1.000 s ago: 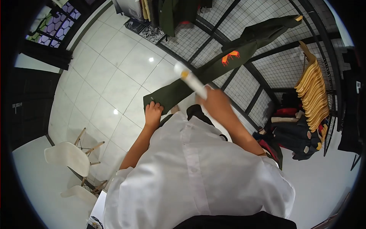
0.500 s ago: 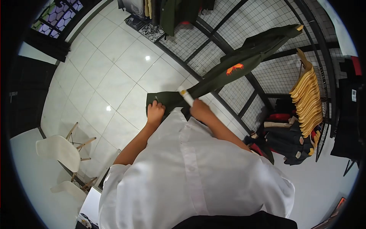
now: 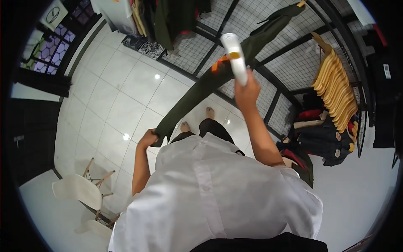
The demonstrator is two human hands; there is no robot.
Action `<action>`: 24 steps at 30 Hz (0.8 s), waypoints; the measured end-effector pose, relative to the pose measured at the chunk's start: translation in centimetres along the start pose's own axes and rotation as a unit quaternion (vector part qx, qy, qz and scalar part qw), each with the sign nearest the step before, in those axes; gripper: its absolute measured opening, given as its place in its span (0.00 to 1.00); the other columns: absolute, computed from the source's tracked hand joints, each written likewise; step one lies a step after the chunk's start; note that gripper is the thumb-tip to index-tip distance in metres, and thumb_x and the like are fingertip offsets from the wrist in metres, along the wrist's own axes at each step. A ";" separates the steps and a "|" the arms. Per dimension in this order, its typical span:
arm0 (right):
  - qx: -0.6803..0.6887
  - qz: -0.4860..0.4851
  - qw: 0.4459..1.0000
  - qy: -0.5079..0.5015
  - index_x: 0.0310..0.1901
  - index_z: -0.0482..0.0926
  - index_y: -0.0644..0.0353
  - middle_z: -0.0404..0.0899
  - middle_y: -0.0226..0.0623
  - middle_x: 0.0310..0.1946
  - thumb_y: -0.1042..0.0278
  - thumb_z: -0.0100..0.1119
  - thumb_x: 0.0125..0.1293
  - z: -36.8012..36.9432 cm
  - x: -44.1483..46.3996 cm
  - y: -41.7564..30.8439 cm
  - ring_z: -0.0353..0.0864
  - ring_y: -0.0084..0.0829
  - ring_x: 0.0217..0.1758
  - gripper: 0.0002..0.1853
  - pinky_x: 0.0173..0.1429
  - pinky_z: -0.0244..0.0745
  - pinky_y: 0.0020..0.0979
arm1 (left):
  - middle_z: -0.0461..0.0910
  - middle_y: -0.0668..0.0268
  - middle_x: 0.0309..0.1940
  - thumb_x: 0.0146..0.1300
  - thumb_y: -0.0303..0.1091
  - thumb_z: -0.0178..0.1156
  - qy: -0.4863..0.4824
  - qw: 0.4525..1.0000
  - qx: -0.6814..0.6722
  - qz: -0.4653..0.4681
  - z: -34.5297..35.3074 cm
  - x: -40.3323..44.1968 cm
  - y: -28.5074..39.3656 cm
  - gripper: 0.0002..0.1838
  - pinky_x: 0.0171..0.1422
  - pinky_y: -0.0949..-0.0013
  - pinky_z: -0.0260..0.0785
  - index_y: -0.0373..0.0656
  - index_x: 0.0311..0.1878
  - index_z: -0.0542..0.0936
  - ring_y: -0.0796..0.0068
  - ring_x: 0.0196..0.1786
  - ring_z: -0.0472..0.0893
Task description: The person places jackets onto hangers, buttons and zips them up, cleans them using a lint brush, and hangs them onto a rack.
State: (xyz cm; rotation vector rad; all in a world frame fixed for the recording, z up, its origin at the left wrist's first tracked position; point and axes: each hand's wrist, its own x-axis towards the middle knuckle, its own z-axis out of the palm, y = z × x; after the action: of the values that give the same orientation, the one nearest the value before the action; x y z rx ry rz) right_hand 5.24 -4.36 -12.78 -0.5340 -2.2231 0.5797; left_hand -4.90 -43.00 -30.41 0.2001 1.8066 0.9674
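A dark green garment [image 3: 191, 96] with an orange emblem hangs from a hanger tip at the rack and slants down towards me. My left hand [image 3: 147, 138] is closed on its lower end, pulling the cloth out in a long strip. Raised in my right hand [image 3: 247, 92] is a slim white handheld device [image 3: 236, 56] with a yellow-orange patch, slightly blurred. Its head is over the garment near the emblem, partly covering it. Whether it touches the cloth I cannot tell.
Black wire-grid racks [image 3: 197, 50] run along the right side. Wooden hangers [image 3: 333, 88] hang bunched there, with dark folded clothes [image 3: 323, 138] below. More garments [image 3: 168, 21] hang at the back. White chairs [image 3: 77, 187] stand at left on the tiled floor [image 3: 113, 101].
My right hand has moved up and away from me with the white device, from near the lower end to the emblem. My left hand has drawn the hem left and down.
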 end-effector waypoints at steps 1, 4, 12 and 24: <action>-0.002 0.003 1.000 0.006 0.43 0.76 0.63 0.80 0.49 0.29 0.73 0.63 0.54 0.5 0.7 1.4 0.82 0.49 0.30 0.13 0.35 0.76 0.40 | 0.72 0.71 0.18 0.34 0.22 0.51 0.000 1.000 0.006 -0.025 -1.0 0.0 -0.1 0.11 0.29 0.66 0.61 0.37 0.25 0.78 0.74 0.25 0.69; -0.035 -0.096 0.991 -0.083 0.40 0.77 0.60 0.79 0.45 0.26 0.74 0.58 0.54 3.8 -0.4 6.5 0.81 0.45 0.28 0.10 0.30 0.76 0.42 | 0.72 0.69 0.19 0.30 0.23 0.51 0.018 0.998 0.016 -0.059 -3.3 0.4 0.2 0.13 0.29 0.67 0.62 0.36 0.25 0.77 0.71 0.25 0.70; 0.089 -0.181 0.878 -0.435 0.47 0.75 0.51 0.79 0.41 0.30 0.69 0.58 0.54 2.9 -6.3 6.4 0.81 0.43 0.34 0.16 0.36 0.75 0.43 | 0.76 0.60 0.31 0.38 0.24 0.58 0.042 0.995 -0.003 -0.094 -5.2 5.6 -1.0 0.23 0.37 0.62 0.69 0.35 0.44 0.77 0.63 0.36 0.76; 0.480 0.546 0.685 -0.039 0.48 0.72 0.56 0.72 0.32 0.21 0.47 0.48 0.68 12.2 3.1 18.5 0.71 0.24 0.19 0.20 0.17 0.61 0.29 | 0.66 0.52 0.62 0.50 0.38 0.73 0.090 0.885 0.037 0.455 16.9 10.5 45.1 0.48 0.67 0.62 0.58 0.41 0.70 0.54 0.57 0.64 0.67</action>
State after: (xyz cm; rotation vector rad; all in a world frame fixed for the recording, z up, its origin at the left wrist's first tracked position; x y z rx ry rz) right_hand -2.35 9.40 -28.69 -1.1922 -1.0828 2.2059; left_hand -8.54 1.34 -9.09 1.1137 1.9241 1.5932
